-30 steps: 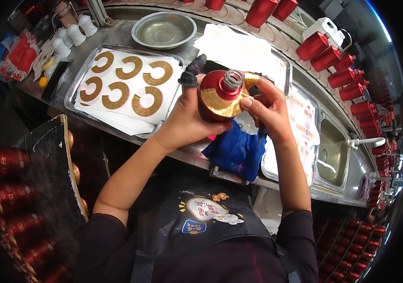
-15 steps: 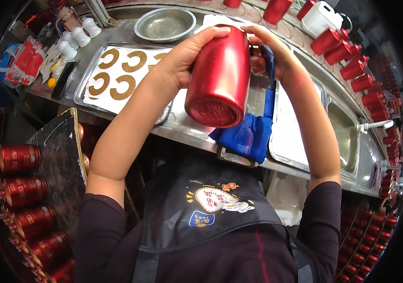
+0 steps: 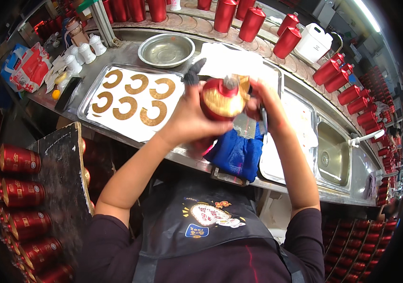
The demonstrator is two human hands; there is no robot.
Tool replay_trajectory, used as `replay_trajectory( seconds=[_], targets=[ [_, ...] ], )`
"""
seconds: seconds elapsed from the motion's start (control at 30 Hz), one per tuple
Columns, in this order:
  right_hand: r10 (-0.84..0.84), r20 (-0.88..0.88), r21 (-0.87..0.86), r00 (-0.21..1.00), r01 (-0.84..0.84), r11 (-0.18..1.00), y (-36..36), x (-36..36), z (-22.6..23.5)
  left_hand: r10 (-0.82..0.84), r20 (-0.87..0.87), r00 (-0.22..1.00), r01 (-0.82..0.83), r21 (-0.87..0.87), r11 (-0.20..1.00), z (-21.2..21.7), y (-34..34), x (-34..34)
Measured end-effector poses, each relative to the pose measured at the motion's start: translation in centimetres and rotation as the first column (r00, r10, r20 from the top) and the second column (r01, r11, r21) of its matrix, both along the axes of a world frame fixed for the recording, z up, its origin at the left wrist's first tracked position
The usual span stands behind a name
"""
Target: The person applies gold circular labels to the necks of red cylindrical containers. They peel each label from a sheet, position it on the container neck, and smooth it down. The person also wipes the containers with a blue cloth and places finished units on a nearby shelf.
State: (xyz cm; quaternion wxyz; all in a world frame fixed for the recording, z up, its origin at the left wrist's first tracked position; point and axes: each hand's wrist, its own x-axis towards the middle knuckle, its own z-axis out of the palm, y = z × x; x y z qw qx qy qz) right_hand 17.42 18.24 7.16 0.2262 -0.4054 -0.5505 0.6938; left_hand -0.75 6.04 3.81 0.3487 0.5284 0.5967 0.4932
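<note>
Our left hand (image 3: 186, 120) is clamped round the side of a red bottle (image 3: 214, 88), black cover (image 3: 193, 73) on one finger, and we have that bottle up over the metal surface (image 3: 126, 53)! Right alongside, our right hand (image 3: 265, 96) is at the right end of the gold label (image 3: 226, 104) on the shoulder; blur means we can't tell whether those fingers are closed. Just below, blue cloth (image 3: 238, 155) at the near edge! Left of it, a tray (image 3: 84, 104) with six gold C-shaped pieces (image 3: 127, 108) on white sheets. Farther, a metal bowl (image 3: 166, 51); right, a sink (image 3: 332, 160); far side, more red bottles (image 3: 252, 24) in line.
</note>
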Motion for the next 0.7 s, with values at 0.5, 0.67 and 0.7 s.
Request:
replay_trajectory(
  seconds=[0.5, 0.67, 0.7],
  targets=[
    [-0.077, -0.295, 0.170, 0.952, 0.132, 0.977, -6.6, 0.8, -2.7, -0.206, 0.158, 0.966, 0.199, 0.059, 0.978, -2.4, -1.8, -0.9],
    [-0.101, -0.246, 0.145, 0.964, 0.140, 0.980, -6.6, -0.2, -2.0, -0.154, 0.764, 0.626, 0.085, 0.130, 0.988, -1.3, -1.7, -0.4],
    [-0.099, -0.246, 0.141, 0.964, 0.136, 0.981, -6.6, -0.3, -1.8, -0.110, 0.751, 0.651, 0.076, 0.080, 0.994, -1.1, -1.6, 0.0]
  ],
)
